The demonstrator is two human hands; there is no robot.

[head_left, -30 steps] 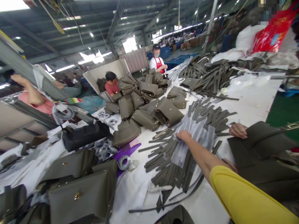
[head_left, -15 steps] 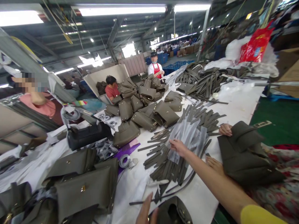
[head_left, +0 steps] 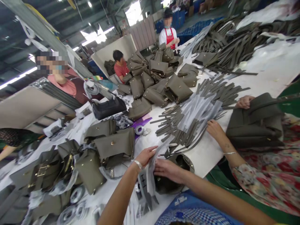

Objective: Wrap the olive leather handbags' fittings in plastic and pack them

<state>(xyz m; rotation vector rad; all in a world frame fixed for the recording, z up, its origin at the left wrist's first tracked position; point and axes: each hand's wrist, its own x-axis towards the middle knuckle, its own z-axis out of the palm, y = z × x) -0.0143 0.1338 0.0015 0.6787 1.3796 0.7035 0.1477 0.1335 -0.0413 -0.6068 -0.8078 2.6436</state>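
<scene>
My left hand [head_left: 145,155], a bracelet at its wrist, pinches the upper part of a long strip in a clear plastic sleeve [head_left: 152,178]. My right hand [head_left: 170,170] closes on the same strip from the right, its fingers partly hidden behind the plastic. Just behind and below my right hand lies an olive-green bag [head_left: 185,161] with its mouth open. Past my hands a fanned pile of olive straps [head_left: 189,134] covers the table, with several clear sleeves [head_left: 199,111] on top.
A co-worker's hands [head_left: 217,129] are close on the right, beside another olive bag [head_left: 255,125]. Olive bags [head_left: 114,142] crowd the left, near a black bag [head_left: 109,107]. More bags [head_left: 159,84] are heaped farther back. Blue checked cloth [head_left: 187,209] is directly below me.
My right hand has come back from the strap pile towards me and now meets my left hand at the sleeved strip. The view has turned downward. The co-worker's near hand has moved towards the pile.
</scene>
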